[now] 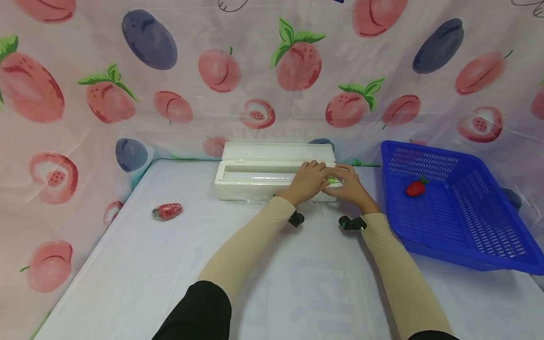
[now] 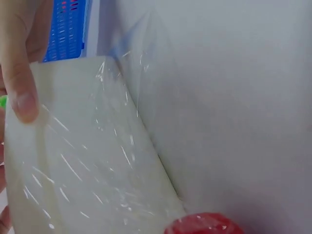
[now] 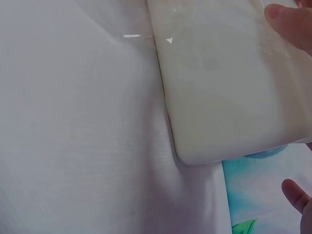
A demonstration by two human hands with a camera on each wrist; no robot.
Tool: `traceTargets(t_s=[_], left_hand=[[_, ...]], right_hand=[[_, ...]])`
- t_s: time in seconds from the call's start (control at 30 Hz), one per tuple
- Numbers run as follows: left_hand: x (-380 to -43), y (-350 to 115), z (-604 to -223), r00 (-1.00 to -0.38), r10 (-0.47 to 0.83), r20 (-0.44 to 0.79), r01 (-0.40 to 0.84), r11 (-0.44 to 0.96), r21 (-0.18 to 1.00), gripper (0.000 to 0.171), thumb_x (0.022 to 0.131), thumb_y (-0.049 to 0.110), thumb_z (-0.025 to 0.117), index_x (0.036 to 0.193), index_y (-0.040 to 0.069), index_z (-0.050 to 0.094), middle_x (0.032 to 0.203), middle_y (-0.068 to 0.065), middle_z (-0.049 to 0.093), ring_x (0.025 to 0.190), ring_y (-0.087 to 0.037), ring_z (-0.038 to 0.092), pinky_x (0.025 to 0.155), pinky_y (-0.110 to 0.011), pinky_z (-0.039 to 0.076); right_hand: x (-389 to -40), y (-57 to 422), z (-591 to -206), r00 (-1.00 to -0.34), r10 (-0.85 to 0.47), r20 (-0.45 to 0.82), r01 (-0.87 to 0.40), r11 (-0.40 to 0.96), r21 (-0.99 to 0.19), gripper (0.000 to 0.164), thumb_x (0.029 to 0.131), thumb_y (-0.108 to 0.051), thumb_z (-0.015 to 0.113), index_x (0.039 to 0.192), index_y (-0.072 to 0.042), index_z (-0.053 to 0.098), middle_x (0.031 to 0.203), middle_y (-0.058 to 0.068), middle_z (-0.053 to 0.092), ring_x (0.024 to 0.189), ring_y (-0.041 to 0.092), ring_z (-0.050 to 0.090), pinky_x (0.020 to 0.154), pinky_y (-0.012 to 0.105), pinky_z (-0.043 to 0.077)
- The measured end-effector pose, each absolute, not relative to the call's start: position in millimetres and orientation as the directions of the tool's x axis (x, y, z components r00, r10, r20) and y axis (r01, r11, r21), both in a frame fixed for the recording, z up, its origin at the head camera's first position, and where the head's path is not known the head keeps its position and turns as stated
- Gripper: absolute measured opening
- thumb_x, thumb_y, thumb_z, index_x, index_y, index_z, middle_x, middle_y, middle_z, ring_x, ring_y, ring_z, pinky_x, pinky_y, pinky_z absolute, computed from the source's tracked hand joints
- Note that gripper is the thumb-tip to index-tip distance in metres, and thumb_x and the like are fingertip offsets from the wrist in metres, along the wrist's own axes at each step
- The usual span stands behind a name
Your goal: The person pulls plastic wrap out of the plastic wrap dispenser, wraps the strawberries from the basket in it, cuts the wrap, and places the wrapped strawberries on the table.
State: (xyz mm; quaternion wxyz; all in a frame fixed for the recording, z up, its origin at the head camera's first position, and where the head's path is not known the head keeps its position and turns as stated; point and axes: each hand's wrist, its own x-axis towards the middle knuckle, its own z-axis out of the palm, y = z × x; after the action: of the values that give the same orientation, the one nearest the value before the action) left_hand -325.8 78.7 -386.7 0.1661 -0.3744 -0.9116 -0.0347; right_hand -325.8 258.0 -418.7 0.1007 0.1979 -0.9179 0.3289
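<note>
A white cling film dispenser box stands at the back of the table, its lid raised and a film roll inside. My left hand reaches over the top rim near the right end; its fingers bend, but what they touch is hidden. My right hand grips the right end, its thumb pressing on the front face in the left wrist view. Between both hands shows a small green piece, mostly covered. Clear film hangs wrinkled down the front and spreads past the lower edge.
At the right sits a blue perforated basket with a red strawberry in it. A film-wrapped strawberry lies on the white table at the left. A fruit-print cloth hangs just behind the box.
</note>
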Motion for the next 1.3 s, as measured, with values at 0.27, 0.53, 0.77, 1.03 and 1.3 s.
traceTargets(t_s=[0.27, 0.53, 0.77, 1.03, 1.3], left_hand=[[-332, 58, -390, -0.671, 0.659, 0.339, 0.694, 0.720, -0.024, 0.024, 0.094, 0.037, 0.053, 0.109, 0.020, 0.060, 0.109, 0.006, 0.060, 0.105, -0.013, 0.052, 0.096, -0.032, 0.040], [-331, 37, -390, -0.694, 0.646, 0.319, 0.683, 0.731, 0.005, 0.019, 0.094, 0.035, 0.053, 0.102, 0.019, 0.060, 0.107, 0.004, 0.060, 0.105, -0.015, 0.052, 0.098, -0.034, 0.040], [-328, 14, -392, -0.692, 0.642, 0.330, 0.687, 0.726, 0.029, 0.018, 0.095, 0.033, 0.053, 0.101, 0.018, 0.061, 0.106, 0.004, 0.061, 0.105, -0.016, 0.052, 0.099, -0.035, 0.040], [-325, -18, -391, -0.724, 0.606, 0.331, 0.658, 0.751, 0.064, 0.017, 0.093, 0.032, 0.056, 0.100, 0.017, 0.062, 0.103, 0.003, 0.061, 0.102, -0.016, 0.052, 0.100, -0.037, 0.040], [-318, -44, -389, -0.736, 0.582, 0.346, 0.641, 0.763, 0.081, 0.017, 0.092, 0.030, 0.057, 0.098, 0.014, 0.062, 0.099, 0.000, 0.061, 0.100, -0.018, 0.053, 0.100, -0.040, 0.041]], right_hand=[[-326, 260, -417, -0.907, -0.304, 0.290, -0.419, 0.711, -0.565, 0.047, 0.073, -0.022, 0.080, 0.116, -0.011, 0.064, 0.126, 0.012, 0.061, 0.131, 0.036, 0.029, 0.102, 0.067, 0.018], [-325, 261, -415, -0.907, -0.302, 0.295, -0.421, 0.700, -0.577, 0.045, 0.071, -0.019, 0.081, 0.111, -0.008, 0.065, 0.124, 0.016, 0.061, 0.130, 0.038, 0.030, 0.103, 0.066, 0.019], [-323, 261, -418, -0.910, -0.295, 0.293, -0.414, 0.697, -0.585, 0.044, 0.070, -0.020, 0.081, 0.110, -0.009, 0.065, 0.124, 0.016, 0.060, 0.130, 0.038, 0.030, 0.102, 0.066, 0.019], [-322, 263, -418, -0.906, -0.308, 0.291, -0.423, 0.690, -0.587, 0.042, 0.073, -0.021, 0.080, 0.111, -0.012, 0.065, 0.124, 0.013, 0.061, 0.131, 0.036, 0.028, 0.103, 0.066, 0.018], [-322, 261, -420, -0.905, -0.306, 0.297, -0.426, 0.681, -0.596, 0.043, 0.072, -0.019, 0.080, 0.111, -0.010, 0.065, 0.123, 0.015, 0.061, 0.131, 0.036, 0.029, 0.104, 0.066, 0.019]])
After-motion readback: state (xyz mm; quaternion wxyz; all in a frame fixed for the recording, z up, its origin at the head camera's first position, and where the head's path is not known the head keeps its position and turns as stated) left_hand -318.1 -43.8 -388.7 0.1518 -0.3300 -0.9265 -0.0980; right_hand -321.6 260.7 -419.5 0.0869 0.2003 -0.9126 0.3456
